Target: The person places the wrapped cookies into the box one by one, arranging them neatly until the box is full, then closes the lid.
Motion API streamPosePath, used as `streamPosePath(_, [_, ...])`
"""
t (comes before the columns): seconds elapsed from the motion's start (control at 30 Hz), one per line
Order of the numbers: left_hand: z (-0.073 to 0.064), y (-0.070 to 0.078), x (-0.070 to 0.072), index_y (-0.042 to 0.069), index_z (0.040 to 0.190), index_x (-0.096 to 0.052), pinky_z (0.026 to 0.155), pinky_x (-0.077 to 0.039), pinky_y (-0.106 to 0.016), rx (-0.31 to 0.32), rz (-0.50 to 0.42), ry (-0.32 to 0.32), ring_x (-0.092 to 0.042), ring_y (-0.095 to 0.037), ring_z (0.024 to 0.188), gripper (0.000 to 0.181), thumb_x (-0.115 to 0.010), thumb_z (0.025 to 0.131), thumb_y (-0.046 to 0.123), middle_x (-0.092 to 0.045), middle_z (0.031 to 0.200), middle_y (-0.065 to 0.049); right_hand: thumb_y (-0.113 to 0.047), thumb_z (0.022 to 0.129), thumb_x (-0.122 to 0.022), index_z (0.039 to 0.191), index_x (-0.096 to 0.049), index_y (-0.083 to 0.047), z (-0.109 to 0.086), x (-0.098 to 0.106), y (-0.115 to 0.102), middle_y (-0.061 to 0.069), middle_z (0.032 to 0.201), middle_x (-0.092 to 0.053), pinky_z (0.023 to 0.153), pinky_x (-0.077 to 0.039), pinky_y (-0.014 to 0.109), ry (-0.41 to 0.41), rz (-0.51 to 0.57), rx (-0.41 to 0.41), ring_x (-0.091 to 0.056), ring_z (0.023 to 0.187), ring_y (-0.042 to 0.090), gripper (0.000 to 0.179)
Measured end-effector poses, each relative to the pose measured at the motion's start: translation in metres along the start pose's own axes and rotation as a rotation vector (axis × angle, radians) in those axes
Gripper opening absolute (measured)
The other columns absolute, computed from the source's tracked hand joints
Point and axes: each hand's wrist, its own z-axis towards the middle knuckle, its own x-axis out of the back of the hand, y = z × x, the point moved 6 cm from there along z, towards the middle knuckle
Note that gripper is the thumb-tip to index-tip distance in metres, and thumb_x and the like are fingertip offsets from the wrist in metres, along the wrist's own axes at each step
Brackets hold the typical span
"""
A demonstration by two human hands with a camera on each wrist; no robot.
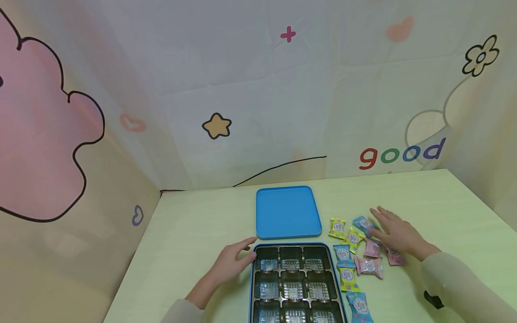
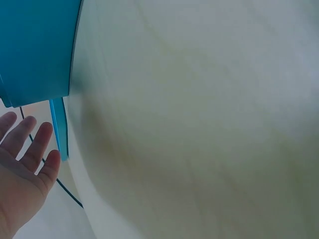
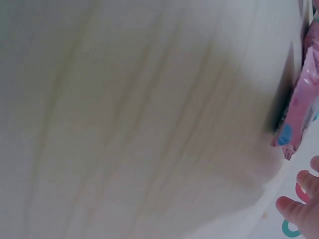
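A blue-rimmed tin [image 1: 256, 242] with a black insert of several bare compartments lies at the front middle of the table. My left hand [image 1: 233, 261] is at its far left corner, thumb and fingers spread and relaxed, holding nothing; in the left wrist view this hand [image 2: 25, 174] shows beside the tin's blue side [image 2: 37, 50]. Over the loose candy packets to the right reaches my right hand [image 1: 400, 232], palm down with extended fingers. Its thumb overlaps a blue packet [image 1: 362, 223], and a pink packet [image 1: 395, 256] lies partly under the palm.
Behind the tin lies a flat blue lid [image 1: 287, 211]. Several more packets, such as a yellow one [image 1: 337, 227], a pink one [image 1: 369, 266] and a blue one [image 1: 359, 307], are scattered along the tin's right side. A printed cloth [image 1: 250, 89] hangs behind the table.
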Motion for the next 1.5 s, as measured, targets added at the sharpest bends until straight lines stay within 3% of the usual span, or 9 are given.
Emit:
streamPosePath(0.2, [0.003,0.003,-0.003,0.011,0.128,-0.048,0.087,-0.042,-0.048,0.008,-0.036,-0.001,-0.056,-0.024,0.104,0.04,-0.048,0.089,0.023,-0.054,0.124,-0.007,-0.046,0.085,-0.049,0.133,-0.033,0.003,0.001,-0.005,0.0,0.032,0.135,-0.027,0.091,-0.029,0.063,-0.018,-0.003,-0.004,-0.027,0.121,0.049,0.071])
streamPosePath(0.53, [0.002,-0.001,-0.001,0.012,0.122,-0.055,0.08,-0.046,-0.041,0.065,0.0,0.005,-0.058,-0.022,0.098,0.036,-0.049,0.087,0.019,-0.062,0.111,-0.006,-0.047,0.083,-0.052,0.127,-0.042,0.005,0.003,-0.007,-0.006,0.031,0.131,-0.035,0.088,-0.034,0.06,0.01,-0.019,-0.003,-0.034,0.117,0.048,0.069])
streamPosePath(0.93, [0.003,-0.01,0.004,0.009,0.122,-0.054,0.079,-0.046,-0.042,0.048,-0.033,0.007,-0.058,-0.025,0.098,0.036,-0.048,0.087,0.017,-0.064,0.106,-0.008,-0.045,0.082,-0.054,0.12,-0.049,0.006,0.008,-0.012,-0.007,0.029,0.119,-0.047,0.085,-0.038,0.058,0.05,-0.051,-0.032,-0.043,0.108,0.045,0.064])
streamPosePath(1.23, [0.003,-0.013,0.003,0.009,0.122,-0.054,0.081,-0.047,-0.043,0.049,-0.037,-0.001,-0.058,-0.025,0.1,0.035,-0.045,0.088,0.017,-0.064,0.107,-0.008,-0.041,0.081,-0.057,0.116,-0.052,0.006,0.009,-0.013,-0.007,0.029,0.116,-0.048,0.083,-0.039,0.058,0.029,-0.032,-0.065,-0.044,0.105,0.043,0.058])
streamPosePath(1.5, [0.003,-0.011,0.003,0.01,0.121,-0.055,0.077,-0.047,-0.037,0.052,-0.027,0.006,-0.059,-0.021,0.097,0.035,-0.043,0.089,0.017,-0.065,0.103,-0.006,-0.032,0.081,-0.059,0.11,-0.055,0.005,0.011,-0.012,-0.009,0.029,0.116,-0.047,0.084,-0.039,0.058,0.009,-0.023,-0.085,-0.043,0.105,0.044,0.048])
